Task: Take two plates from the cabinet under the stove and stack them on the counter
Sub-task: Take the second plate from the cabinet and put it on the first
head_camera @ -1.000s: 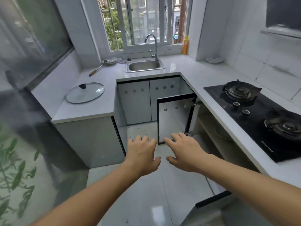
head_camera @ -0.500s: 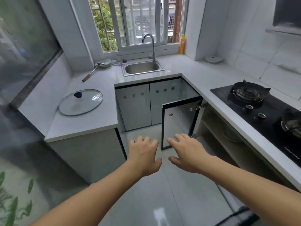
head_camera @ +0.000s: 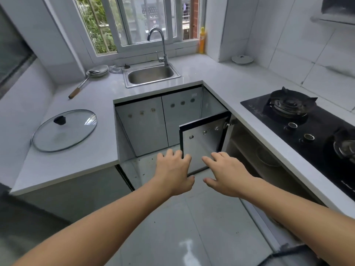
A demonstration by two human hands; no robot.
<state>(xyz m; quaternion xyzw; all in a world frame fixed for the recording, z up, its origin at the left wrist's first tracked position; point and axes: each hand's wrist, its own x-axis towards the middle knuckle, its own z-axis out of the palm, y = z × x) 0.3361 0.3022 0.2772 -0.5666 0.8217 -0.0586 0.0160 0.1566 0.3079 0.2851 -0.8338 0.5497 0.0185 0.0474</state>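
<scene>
The cabinet under the black gas stove (head_camera: 299, 120) stands open, its mirrored door (head_camera: 203, 143) swung out toward the floor space. Inside, on a shelf in the shadow, a pale plate (head_camera: 267, 156) shows dimly; I cannot tell whether more lie with it. My left hand (head_camera: 173, 173) and my right hand (head_camera: 228, 173) are both stretched out over the floor in front of the open door, palms down, fingers spread, holding nothing. Neither hand touches the door or the plate. The white counter (head_camera: 230, 87) runs around the corner above the cabinets.
A glass pot lid (head_camera: 64, 130) lies on the left counter, a ladle with a wooden handle (head_camera: 80, 86) behind it. The steel sink (head_camera: 150, 74) and tap sit under the window. A small white lid (head_camera: 242, 58) and a yellow bottle (head_camera: 201, 40) stand at the back right.
The view has shifted left and forward, so the stove sits further right in frame. Both hands keep the same spread pose, now nearer the open cabinet door.
</scene>
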